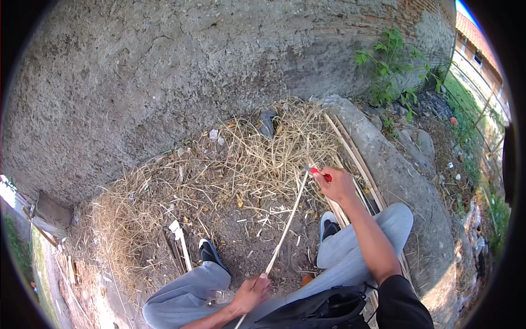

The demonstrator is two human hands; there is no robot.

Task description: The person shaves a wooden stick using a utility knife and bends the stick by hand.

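A long thin pale strip [289, 223] runs diagonally between my two hands. My left hand [250, 294] is closed around its lower part, near my left knee. My right hand [335, 185] grips a cutter with a red handle [321, 174], whose grey blade end lies at the upper part of the strip. The fingers of my right hand are wrapped round the handle and partly hide it. Dry straw-like shavings [274, 159] cover the ground beyond the strip.
A rough wall [181, 71] rises in front. Long wooden strips [359, 159] lie beside a stone ledge [383, 159] on the right. A pale stick [184, 249] is near my left shoe [211, 253]. A green plant [392, 63] grows by the wall.
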